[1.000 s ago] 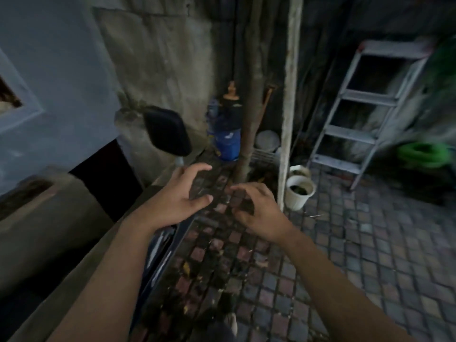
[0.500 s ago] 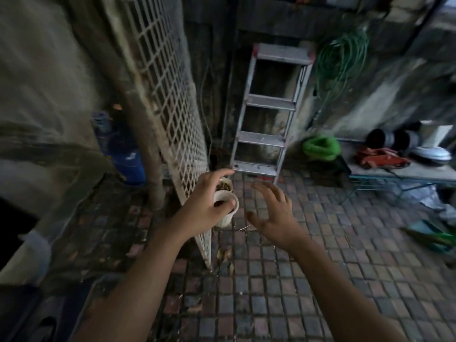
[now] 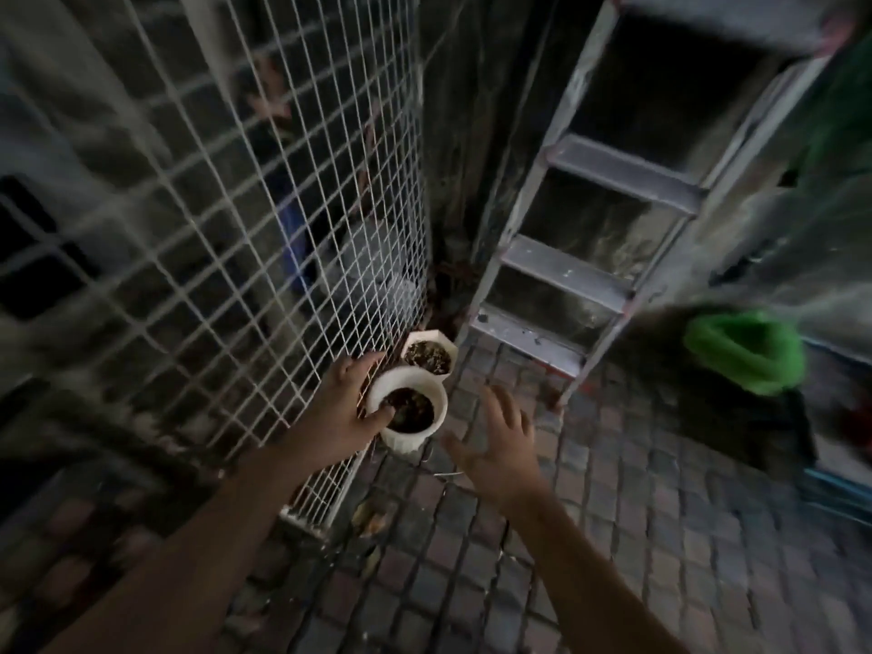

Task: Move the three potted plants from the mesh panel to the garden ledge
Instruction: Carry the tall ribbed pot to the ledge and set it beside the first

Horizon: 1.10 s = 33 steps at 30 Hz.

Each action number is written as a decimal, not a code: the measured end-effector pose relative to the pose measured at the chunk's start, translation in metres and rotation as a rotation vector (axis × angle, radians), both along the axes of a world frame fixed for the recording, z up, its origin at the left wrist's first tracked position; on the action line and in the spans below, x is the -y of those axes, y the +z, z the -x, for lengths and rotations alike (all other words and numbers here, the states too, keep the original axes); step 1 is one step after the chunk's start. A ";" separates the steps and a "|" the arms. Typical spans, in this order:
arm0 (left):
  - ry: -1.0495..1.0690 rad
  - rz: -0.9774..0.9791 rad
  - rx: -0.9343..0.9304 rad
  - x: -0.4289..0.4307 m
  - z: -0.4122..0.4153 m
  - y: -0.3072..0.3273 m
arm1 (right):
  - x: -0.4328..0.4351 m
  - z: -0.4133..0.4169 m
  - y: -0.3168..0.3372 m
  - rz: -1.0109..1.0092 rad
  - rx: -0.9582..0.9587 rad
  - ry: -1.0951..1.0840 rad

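Note:
Two white pots of dark soil stand on the paving at the foot of the white mesh panel (image 3: 245, 219). The near round pot (image 3: 415, 431) has my left hand (image 3: 344, 408) on its left rim, thumb over the edge into the soil, fingers against the mesh side. Just behind it sits an angular white pot (image 3: 431, 354), untouched. My right hand (image 3: 500, 446) hovers to the right of the near pot with its fingers spread, apart from it. No plant shows above the soil in either pot. A third pot and the garden ledge are out of view.
A metal stepladder (image 3: 585, 257) leans on the wall right of the mesh panel. A green coiled hose (image 3: 745, 356) lies at the right. A blue container (image 3: 297, 238) shows through the mesh. Brick paving (image 3: 613, 535) covers the ground.
The view has swung right and closed in on the mesh panel and pots. My left hand has reached the near pot's rim; my right hand has come alongside it.

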<state>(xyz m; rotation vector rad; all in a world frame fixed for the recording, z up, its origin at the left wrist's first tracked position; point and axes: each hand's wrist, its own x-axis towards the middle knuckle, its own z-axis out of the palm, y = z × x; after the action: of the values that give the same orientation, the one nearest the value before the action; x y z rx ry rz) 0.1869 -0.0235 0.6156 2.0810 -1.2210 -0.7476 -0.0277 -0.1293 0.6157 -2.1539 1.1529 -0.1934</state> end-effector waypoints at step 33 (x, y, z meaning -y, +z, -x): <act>0.025 0.459 -0.214 0.172 -0.012 -0.567 | 0.171 -0.049 -0.653 -0.278 0.875 -0.133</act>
<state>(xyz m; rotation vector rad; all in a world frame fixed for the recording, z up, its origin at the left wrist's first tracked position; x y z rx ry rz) 0.1991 -0.1955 0.0485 1.5968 -1.1207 -0.5936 0.0209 -0.3005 -0.0374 -1.4729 0.7340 -0.8773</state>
